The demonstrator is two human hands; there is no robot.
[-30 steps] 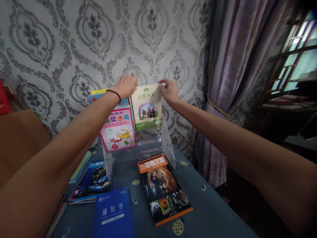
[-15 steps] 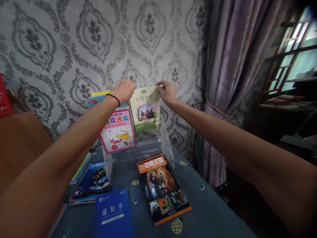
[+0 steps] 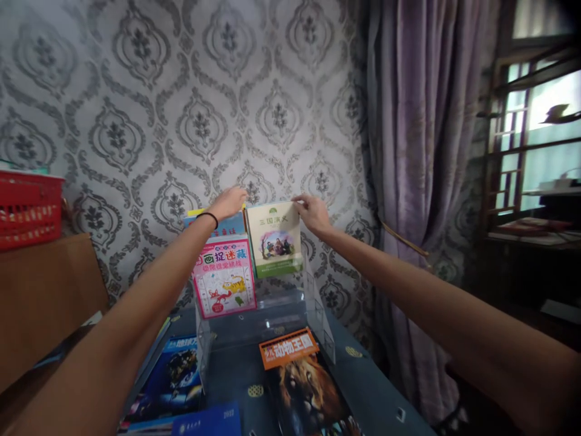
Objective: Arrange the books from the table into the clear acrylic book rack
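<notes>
A cream and green book [image 3: 276,239] stands on the upper tier of a clear acrylic rack [image 3: 320,315]. My right hand [image 3: 314,213] pinches its top right corner. Just above its top left corner is my left hand [image 3: 229,203], with a black band on the wrist; its fingers reach out to the right and seem apart from the book. A pink picture book [image 3: 226,278] sits in a lower tier at the left. Behind it, a blue book [image 3: 231,224] with a yellow edge showing is partly covered by my left hand and wrist.
On the dark tablecloth [image 3: 372,375] lie a lion-cover book [image 3: 308,387], a blue booklet [image 3: 209,421] and a space-cover book [image 3: 175,378]. A red basket [image 3: 29,209] rests on a brown box [image 3: 49,297] at the left. Patterned wall behind, purple curtain [image 3: 422,181] at right.
The view has tilted up, so the rack and books appear lower. My left hand has come off the cream book's top left corner; my right hand stays on its corner.
</notes>
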